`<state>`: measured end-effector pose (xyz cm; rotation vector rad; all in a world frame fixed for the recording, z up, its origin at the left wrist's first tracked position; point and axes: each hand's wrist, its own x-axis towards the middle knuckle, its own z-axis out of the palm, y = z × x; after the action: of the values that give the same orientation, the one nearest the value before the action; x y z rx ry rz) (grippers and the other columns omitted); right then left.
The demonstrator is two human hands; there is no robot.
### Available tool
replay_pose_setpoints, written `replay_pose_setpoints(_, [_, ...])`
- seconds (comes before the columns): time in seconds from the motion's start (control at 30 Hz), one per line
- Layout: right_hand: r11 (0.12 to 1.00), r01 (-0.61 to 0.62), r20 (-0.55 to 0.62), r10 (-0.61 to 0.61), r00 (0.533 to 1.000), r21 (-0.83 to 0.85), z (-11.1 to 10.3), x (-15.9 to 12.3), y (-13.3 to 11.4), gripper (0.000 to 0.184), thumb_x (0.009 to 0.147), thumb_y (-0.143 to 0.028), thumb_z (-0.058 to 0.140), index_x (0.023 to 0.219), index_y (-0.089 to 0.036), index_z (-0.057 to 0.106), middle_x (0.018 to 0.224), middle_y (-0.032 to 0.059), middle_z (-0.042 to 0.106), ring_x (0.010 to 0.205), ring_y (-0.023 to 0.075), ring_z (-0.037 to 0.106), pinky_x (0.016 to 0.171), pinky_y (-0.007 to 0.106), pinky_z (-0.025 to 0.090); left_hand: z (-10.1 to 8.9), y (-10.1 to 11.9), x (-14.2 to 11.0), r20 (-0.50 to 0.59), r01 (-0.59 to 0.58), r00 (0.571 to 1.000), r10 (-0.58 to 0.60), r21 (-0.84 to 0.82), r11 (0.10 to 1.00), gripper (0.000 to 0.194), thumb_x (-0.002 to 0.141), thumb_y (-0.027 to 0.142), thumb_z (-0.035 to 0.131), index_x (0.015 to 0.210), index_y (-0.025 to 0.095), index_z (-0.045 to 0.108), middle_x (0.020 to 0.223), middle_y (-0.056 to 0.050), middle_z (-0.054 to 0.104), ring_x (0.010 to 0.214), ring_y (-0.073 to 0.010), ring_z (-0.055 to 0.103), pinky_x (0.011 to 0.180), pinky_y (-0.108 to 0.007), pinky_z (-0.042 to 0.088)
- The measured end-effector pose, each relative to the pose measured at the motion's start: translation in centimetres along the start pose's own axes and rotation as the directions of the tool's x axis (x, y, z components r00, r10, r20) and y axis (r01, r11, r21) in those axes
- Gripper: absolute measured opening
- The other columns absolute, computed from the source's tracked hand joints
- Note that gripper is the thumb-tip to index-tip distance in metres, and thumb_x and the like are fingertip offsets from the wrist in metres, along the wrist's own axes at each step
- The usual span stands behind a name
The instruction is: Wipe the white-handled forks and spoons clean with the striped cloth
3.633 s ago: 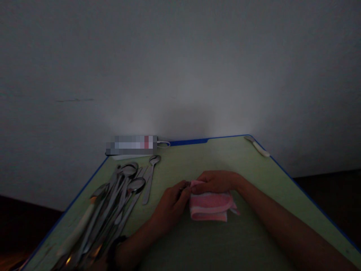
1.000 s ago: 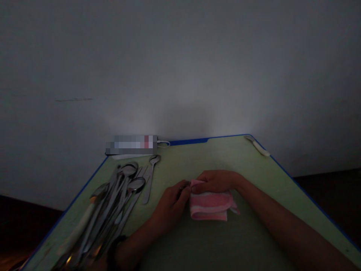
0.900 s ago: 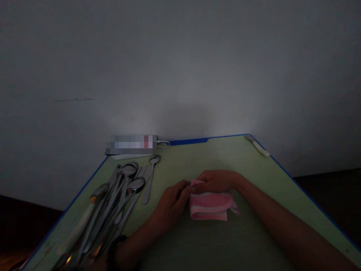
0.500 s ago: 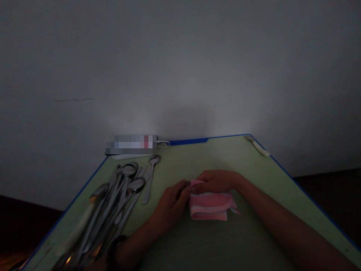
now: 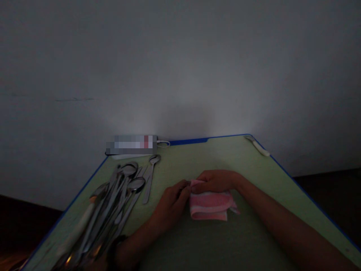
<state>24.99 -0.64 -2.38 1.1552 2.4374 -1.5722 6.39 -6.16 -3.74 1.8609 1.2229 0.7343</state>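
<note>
A folded pink cloth (image 5: 210,206) lies on the green table (image 5: 254,180) near its middle. My right hand (image 5: 216,180) rests on the cloth's far edge with fingers curled over it. My left hand (image 5: 170,205) is closed at the cloth's left end, fingertips pinched on something small and dark that I cannot make out. The two hands meet at the cloth's upper left corner. The scene is dim.
A pile of several metal spoons (image 5: 113,203) lies along the table's left side. A single spoon (image 5: 150,175) lies beside it. A white-handled utensil (image 5: 258,145) sits at the far right corner. A blurred box (image 5: 131,145) stands at the far left edge by the wall.
</note>
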Motion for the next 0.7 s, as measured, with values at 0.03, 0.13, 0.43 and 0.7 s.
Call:
replay_pose_setpoints(0.03, [1.000, 0.001, 0.001, -0.001, 1.000, -0.002, 0.0, 0.0, 0.0, 0.051, 0.077, -0.061, 0.042, 0.081, -0.014, 0.062, 0.068, 0.0008, 0.058, 0.055, 0.0084, 0.047, 0.049, 0.020, 0.036, 0.0, 0.0, 0.0, 0.000, 0.007, 1.000, -0.007, -0.010, 1.000, 0.030, 0.088, 0.032, 0.035, 0.083, 0.017, 0.060, 0.077, -0.003, 0.064, 0.075, -0.0182, 0.059, 0.071, -0.026, 0.045])
replay_pose_setpoints(0.13, [1.000, 0.019, 0.019, -0.019, 1.000, 0.009, 0.0, 0.0, 0.0, 0.050, 0.079, -0.060, 0.041, 0.081, -0.014, 0.061, 0.067, 0.0003, 0.057, 0.054, 0.0076, 0.046, 0.049, 0.019, 0.036, 0.0, 0.2, 0.1, 0.005, 0.031, 1.000, -0.031, -0.008, 0.999, 0.033, 0.089, 0.034, 0.034, 0.081, 0.016, 0.060, 0.077, -0.004, 0.065, 0.073, -0.0182, 0.059, 0.068, -0.026, 0.045])
replay_pose_setpoints(0.43, [0.997, -0.017, 0.049, 0.021, 0.999, -0.070, -0.8, -0.9, -1.0, 0.045, 0.080, -0.055, 0.042, 0.078, -0.013, 0.059, 0.067, 0.0007, 0.056, 0.054, 0.0079, 0.044, 0.048, 0.020, 0.035, -0.3, 0.6, 0.3, -0.076, 0.051, 0.996, -0.044, 0.082, 0.995, 0.034, 0.088, 0.037, 0.037, 0.074, 0.017, 0.060, 0.068, -0.002, 0.063, 0.064, -0.0167, 0.058, 0.061, -0.025, 0.041])
replay_pose_setpoints(0.7, [0.985, -0.042, 0.019, 0.046, 0.999, -0.165, -3.8, -5.4, -3.2, 0.033, 0.083, -0.047, 0.044, 0.078, -0.015, 0.053, 0.065, -0.0010, 0.052, 0.051, 0.0066, 0.041, 0.043, 0.017, 0.031, 0.1, -0.4, 0.5, -0.079, 0.170, 0.976, -0.205, -0.316, 0.933, 0.036, 0.086, 0.048, 0.039, 0.074, 0.016, 0.052, 0.054, 0.006, 0.041, 0.045, -0.0093, 0.040, 0.042, -0.019, 0.031])
